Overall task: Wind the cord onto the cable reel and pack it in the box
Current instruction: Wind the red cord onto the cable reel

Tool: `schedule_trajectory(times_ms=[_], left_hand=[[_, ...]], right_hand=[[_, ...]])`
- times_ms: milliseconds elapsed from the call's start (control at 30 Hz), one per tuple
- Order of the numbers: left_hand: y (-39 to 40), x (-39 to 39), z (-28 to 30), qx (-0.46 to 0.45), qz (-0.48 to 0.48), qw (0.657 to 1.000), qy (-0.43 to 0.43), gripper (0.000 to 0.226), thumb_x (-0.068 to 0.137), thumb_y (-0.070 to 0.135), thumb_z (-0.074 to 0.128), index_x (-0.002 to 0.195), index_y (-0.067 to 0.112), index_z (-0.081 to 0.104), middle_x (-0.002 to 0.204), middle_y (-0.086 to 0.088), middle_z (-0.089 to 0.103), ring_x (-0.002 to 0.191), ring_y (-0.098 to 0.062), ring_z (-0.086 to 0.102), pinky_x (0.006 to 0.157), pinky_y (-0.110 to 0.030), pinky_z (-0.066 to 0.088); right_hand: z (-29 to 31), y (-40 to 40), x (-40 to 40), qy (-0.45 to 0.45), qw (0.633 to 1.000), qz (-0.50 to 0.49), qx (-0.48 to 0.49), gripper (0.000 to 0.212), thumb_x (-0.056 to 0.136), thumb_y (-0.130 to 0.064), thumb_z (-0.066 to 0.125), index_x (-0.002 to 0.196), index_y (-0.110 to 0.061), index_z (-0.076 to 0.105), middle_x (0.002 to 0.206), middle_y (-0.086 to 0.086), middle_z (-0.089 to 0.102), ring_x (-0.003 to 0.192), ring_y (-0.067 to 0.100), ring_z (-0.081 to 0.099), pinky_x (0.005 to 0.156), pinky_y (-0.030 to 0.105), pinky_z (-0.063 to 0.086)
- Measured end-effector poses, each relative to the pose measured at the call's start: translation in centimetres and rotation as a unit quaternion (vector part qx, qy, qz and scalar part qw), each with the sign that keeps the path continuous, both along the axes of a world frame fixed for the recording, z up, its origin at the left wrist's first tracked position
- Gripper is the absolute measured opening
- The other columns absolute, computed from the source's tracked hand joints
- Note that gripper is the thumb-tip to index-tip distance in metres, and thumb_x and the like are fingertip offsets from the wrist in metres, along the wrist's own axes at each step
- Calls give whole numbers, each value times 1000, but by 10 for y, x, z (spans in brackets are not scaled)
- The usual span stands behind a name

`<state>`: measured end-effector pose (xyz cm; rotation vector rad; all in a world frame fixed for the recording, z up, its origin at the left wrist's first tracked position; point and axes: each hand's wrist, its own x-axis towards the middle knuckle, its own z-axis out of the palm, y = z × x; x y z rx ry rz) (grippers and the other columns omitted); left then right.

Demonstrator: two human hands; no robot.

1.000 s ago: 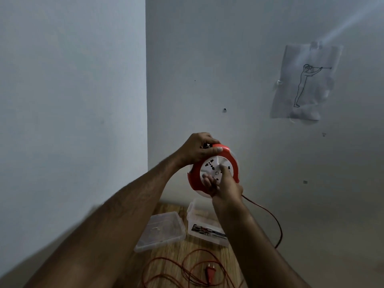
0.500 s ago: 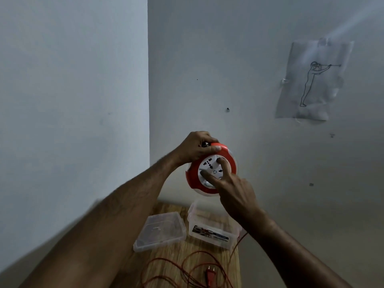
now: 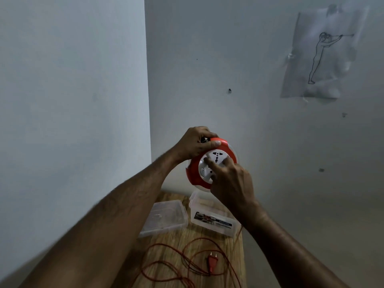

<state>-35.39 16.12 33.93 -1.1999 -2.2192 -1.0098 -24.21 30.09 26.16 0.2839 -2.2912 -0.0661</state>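
Left hand [image 3: 195, 143]: curled over the top rim of the red cable reel [image 3: 211, 163], gripping it in mid-air.
Right hand [image 3: 230, 181]: fingers extended, pressing the reel's white face.
Cord [image 3: 187, 265]: loose on the worktop [image 3: 172, 242] below.
Box [image 3: 212, 217]: open, under the reel.

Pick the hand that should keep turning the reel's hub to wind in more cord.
Right. The right hand already has fingertips on the white hub of the cable reel, while the left hand grips its red rim, steadying it. Loose cord lies on the table.
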Motion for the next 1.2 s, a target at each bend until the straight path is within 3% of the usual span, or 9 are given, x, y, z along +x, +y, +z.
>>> schedule_trajectory(times_ms=[200, 467, 633, 900, 1067, 1200], left_hand=[[8, 2, -34, -18, 10, 1000, -2, 38, 91, 39, 65, 117, 11, 70, 98, -2, 68, 86, -11, 64, 78, -27, 57], [17, 7, -69, -14, 1, 1000, -13, 35, 91, 37, 66, 115, 12, 71, 95, 0, 67, 83, -5, 62, 74, -19, 51], [22, 10, -85, -9, -9, 1000, -11, 33, 92, 34, 66, 115, 12, 71, 92, 6, 64, 82, -2, 61, 74, -17, 52], [22, 15, -113, 19, -16, 1000, -5, 33, 92, 33, 66, 114, 9, 71, 98, -2, 69, 86, -10, 65, 76, -24, 56], [21, 27, -134, 27, -24, 999, 6, 31, 92, 35, 66, 111, 11, 73, 94, -2, 69, 83, -10, 65, 72, -24, 57], [15, 47, -151, 23, -28, 999, 11, 31, 91, 37, 66, 111, 13, 73, 95, -1, 69, 83, -10, 66, 73, -25, 58]], right_hand=[[-34, 5, 1, 14, 998, 35, -59, 65, 74, -27, 86, 133, -16, 61, 80, 18, 69, 57, 25, 65, 57, 32, 58], [-66, 13, 2, 25, 990, 59, -129, 53, 79, -31, 82, 126, -13, 66, 65, 6, 69, 46, 13, 55, 58, 26, 57], [-81, 15, 2, 36, 983, 57, -169, 52, 80, -38, 79, 122, -9, 66, 76, 7, 73, 53, 17, 65, 61, 26, 58], [-109, 7, 9, 62, 961, 49, -267, 52, 78, -36, 84, 116, -6, 66, 94, 11, 76, 69, 21, 72, 74, 19, 46], [-130, 0, 19, 64, 940, 42, -332, 49, 83, -43, 78, 115, -9, 65, 93, 4, 74, 68, 9, 60, 70, 2, 34], [-149, -6, 38, 72, 934, 47, -346, 50, 82, -44, 79, 114, -9, 63, 94, 5, 73, 69, 7, 56, 67, 0, 32]])
